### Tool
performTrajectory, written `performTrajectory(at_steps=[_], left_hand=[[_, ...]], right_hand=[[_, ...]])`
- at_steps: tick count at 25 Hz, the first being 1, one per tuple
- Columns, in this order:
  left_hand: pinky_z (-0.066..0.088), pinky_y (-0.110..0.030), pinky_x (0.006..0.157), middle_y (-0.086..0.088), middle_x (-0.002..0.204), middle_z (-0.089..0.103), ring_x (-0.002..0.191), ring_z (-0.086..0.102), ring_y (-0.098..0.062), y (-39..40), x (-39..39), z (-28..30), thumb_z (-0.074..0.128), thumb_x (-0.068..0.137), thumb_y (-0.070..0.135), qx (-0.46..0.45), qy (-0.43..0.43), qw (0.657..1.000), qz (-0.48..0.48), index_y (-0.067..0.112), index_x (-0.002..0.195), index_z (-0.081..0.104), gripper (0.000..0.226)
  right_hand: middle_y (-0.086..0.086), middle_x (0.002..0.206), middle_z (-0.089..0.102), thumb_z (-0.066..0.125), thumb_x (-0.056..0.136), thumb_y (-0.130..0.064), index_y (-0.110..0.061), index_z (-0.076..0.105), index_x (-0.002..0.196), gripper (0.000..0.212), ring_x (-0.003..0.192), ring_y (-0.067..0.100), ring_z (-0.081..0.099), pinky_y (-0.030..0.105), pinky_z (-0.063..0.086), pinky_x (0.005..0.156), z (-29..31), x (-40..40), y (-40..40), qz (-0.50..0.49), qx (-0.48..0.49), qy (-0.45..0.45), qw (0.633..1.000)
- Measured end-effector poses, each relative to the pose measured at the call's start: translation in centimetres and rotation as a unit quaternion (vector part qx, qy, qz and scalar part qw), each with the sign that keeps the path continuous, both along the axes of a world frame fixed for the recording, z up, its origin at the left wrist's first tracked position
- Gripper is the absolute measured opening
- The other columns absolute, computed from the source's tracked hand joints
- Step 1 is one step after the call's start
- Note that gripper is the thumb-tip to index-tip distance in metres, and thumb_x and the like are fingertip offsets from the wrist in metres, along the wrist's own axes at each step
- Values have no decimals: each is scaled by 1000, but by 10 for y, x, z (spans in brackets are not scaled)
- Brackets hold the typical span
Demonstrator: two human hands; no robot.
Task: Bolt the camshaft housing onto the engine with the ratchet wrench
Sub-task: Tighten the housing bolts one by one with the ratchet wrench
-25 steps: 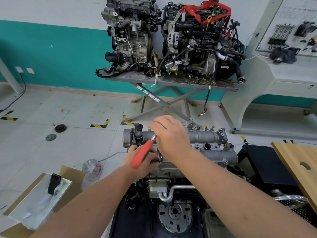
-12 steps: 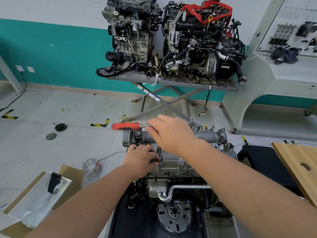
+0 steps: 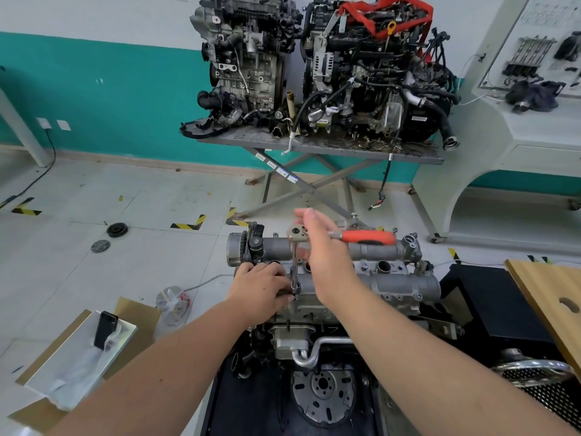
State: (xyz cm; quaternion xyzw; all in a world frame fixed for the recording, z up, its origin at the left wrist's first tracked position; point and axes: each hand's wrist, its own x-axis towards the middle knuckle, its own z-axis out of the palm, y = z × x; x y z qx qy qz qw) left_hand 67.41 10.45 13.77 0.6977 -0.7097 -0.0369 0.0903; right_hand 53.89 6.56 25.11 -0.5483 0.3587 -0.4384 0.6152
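Your right hand (image 3: 327, 256) is gripping the ratchet wrench (image 3: 361, 237) near its head, fingers curled round the shank, with the orange handle pointing right over the camshaft housing (image 3: 377, 251). Your left hand (image 3: 264, 289) is pinching the base of the upright extension bar (image 3: 295, 265), steadying it on the housing, which is sitting atop the engine (image 3: 314, 335).

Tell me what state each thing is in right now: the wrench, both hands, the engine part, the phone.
ratchet wrench: handle level, pointing right, extension upright on a bolt.
right hand: on the wrench near its head, fingers fairly straight; grip unclear.
left hand: curled round the extension's lower end.
camshaft housing: seated on the engine.
phone: propped upright in the box, screen dark.
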Motion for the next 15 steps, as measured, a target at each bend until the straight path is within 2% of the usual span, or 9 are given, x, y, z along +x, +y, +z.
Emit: performTrajectory(at_steps=[1,2,4,5,7,9,10,12,15], left_hand=[[17,-30,83,22,118,50,112,46,-7,0,0,0,50,91,60,2,-3,1000,1,41,110,66,32],[17,-30,83,22,115,49,111,47,-8,1,-1,1,49,91,58,-5,-10,1000,0,40,110,66,30],[18,-30,81,21,104,44,108,49,-12,2,-2,-3,50,91,51,-14,-10,1000,-5,37,107,65,26],[20,-28,82,19,106,46,110,50,-14,2,-1,-4,51,92,49,-12,18,1000,9,36,109,63,25],[28,-23,85,16,119,54,115,51,-15,2,2,-4,51,94,50,-11,69,997,24,36,119,61,30],[36,-26,91,19,117,56,111,52,-9,-1,1,-3,48,92,54,-19,30,999,-18,39,114,63,31],[39,-31,95,20,117,56,113,51,-7,-1,1,-4,50,91,53,-17,31,999,-34,39,113,65,30],[40,-37,101,20,122,55,119,48,-7,-2,-1,-1,54,91,50,-6,50,998,-24,36,113,64,28],[40,-36,102,22,122,53,122,46,-5,-4,1,-5,55,90,50,0,49,998,-32,34,111,64,28]], right_hand=[[-19,106,64,49,97,-47,-44,69,102,21,99,-1,58,10,47,82,-7,-3,3,-22,-141,65,988],[-12,117,61,49,98,-42,-39,70,112,25,108,1,56,12,45,89,-12,-5,3,-49,-289,116,949],[10,126,63,55,97,-19,-12,73,116,27,111,23,59,31,50,94,-19,-6,-3,-80,-524,176,829],[15,126,64,56,93,-7,-5,74,112,27,110,32,60,39,52,91,-18,-4,-6,-88,-586,198,781],[16,116,69,53,82,7,-1,75,105,32,103,38,63,48,56,79,-12,-2,-11,-69,-631,230,737],[14,97,70,51,77,7,0,74,102,35,89,37,64,48,54,65,-5,-2,-10,-45,-645,257,718],[13,93,68,51,77,3,-1,73,104,35,85,36,62,47,52,62,-2,-2,-9,-28,-643,273,715],[15,98,64,49,82,-10,-1,69,115,39,88,36,58,47,50,68,3,-7,-8,27,-626,298,720],[17,118,59,42,91,-24,-1,54,138,54,104,35,54,48,47,85,10,-20,-16,122,-614,327,708]])
